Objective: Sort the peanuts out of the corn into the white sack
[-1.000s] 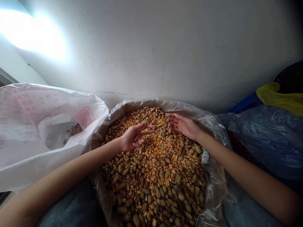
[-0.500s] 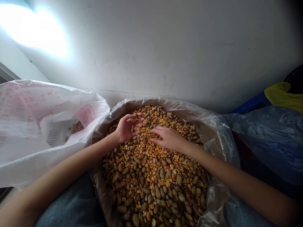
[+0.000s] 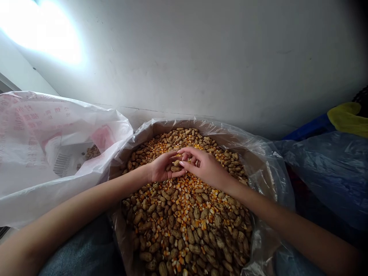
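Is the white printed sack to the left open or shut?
Open: the white printed sack gapes at its mouth, and peanuts in the shell show inside it.

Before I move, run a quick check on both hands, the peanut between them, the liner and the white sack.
Left hand: over the pile, ok.
Right hand: over the pile, against the left hand, ok.
Grip on the peanut: cannot tell.
Plastic liner: open, no tear seen, ok.
Pile of peanuts and corn: inside the liner, ok.
White sack: mouth open, ok.
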`<state>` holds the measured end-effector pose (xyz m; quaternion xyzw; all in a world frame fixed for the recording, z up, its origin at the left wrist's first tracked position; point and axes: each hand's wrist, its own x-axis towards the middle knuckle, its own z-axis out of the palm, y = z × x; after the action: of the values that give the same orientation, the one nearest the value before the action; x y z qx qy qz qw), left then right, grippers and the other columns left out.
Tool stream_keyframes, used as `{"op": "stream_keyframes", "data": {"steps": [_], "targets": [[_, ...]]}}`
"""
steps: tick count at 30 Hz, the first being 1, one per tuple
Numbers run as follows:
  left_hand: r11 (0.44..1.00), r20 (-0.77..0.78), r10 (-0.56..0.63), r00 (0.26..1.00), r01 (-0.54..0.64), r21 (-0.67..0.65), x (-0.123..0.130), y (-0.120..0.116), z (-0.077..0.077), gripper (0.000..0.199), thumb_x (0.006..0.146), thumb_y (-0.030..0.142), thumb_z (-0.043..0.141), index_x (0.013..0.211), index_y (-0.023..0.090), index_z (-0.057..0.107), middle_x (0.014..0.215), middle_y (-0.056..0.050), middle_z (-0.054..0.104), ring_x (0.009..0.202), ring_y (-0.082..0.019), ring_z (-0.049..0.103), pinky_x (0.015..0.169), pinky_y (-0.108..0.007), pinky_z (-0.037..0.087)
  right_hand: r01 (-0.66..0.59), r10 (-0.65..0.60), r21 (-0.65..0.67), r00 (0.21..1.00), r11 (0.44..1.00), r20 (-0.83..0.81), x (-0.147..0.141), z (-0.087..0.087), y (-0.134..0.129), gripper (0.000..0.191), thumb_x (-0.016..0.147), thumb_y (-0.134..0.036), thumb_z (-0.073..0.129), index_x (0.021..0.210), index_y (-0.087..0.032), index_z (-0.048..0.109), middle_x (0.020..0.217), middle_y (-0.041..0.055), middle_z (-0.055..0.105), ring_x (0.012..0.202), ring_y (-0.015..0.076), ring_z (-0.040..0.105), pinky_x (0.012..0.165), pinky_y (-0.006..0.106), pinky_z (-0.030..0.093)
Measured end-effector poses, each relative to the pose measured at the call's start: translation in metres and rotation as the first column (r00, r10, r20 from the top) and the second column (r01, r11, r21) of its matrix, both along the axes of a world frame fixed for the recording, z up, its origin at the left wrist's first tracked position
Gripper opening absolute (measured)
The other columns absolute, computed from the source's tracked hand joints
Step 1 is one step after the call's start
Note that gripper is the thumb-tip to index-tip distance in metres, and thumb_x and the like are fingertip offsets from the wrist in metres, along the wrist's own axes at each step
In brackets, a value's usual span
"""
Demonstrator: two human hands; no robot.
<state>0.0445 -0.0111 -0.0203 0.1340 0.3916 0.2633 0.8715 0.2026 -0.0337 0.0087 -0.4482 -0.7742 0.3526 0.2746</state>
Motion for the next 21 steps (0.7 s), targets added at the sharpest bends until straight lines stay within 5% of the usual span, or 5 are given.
{"op": "stream_keyframes", "data": {"steps": [5,9,12,15,21], "targets": [[0.997,0.033,0.066,0.997,-0.067,0.027,-0.009,0.009,0.0,0.019,0.076,0.022,0.042,0.084,0.009,0.054,0.069,-0.007,0.06,0.063,-0.013,0.06,0.053,-0.018,0.05,0.146,-0.163,0.136,0.979,0.98,0.124,-0.004,-0.015,-0.005,0.015,0.079,-0.03,0.038,0.087,-0.02,0.046,0.078,0.0016,0.05,0.059,0.0101,0.047,0.052,0.023,0.039],[0.965,0.012,0.256,0.967,-0.256,0.052,-0.021,0.017,-0.003,0.019,0.077,0.02,0.038,0.083,0.01,0.053,0.068,-0.007,0.06,0.068,-0.014,0.06,0.06,-0.023,0.05,-0.049,-0.027,0.18,0.919,0.982,0.394,-0.008,-0.036,-0.006,0.018,0.077,-0.032,0.043,0.087,-0.02,0.052,0.083,0.0044,0.054,0.078,0.0167,0.049,0.065,0.029,0.04],[0.956,-0.006,0.29,0.957,-0.29,0.049,-0.025,0.019,-0.007,0.018,0.077,0.019,0.037,0.08,0.01,0.052,0.067,-0.007,0.059,0.069,-0.015,0.06,0.063,-0.026,0.05,-0.123,0.018,0.198,0.886,0.972,0.463,-0.013,-0.041,-0.007,0.016,0.076,-0.032,0.045,0.081,-0.019,0.054,0.081,0.0046,0.055,0.083,0.0185,0.048,0.069,0.032,0.039],[0.969,-0.026,0.242,0.97,-0.24,0.056,-0.024,0.018,-0.011,0.017,0.076,0.019,0.037,0.079,0.011,0.052,0.067,-0.007,0.059,0.066,-0.014,0.06,0.063,-0.028,0.05,-0.095,-0.003,0.232,0.921,0.968,0.389,-0.015,-0.031,-0.007,0.014,0.076,-0.029,0.044,0.081,-0.019,0.054,0.083,0.0041,0.055,0.082,0.0175,0.048,0.07,0.031,0.04],[0.999,-0.048,-0.037,0.998,0.035,-0.031,-0.013,0.007,-0.006,0.013,0.075,0.022,0.042,0.074,0.012,0.05,0.063,-0.006,0.057,0.055,-0.011,0.057,0.052,-0.023,0.05,-0.108,0.014,0.35,0.965,0.931,0.261,-0.013,-0.001,-0.009,0.015,0.077,-0.024,0.043,0.09,-0.019,0.05,0.084,0.0039,0.054,0.081,0.0154,0.049,0.07,0.027,0.039]]}}
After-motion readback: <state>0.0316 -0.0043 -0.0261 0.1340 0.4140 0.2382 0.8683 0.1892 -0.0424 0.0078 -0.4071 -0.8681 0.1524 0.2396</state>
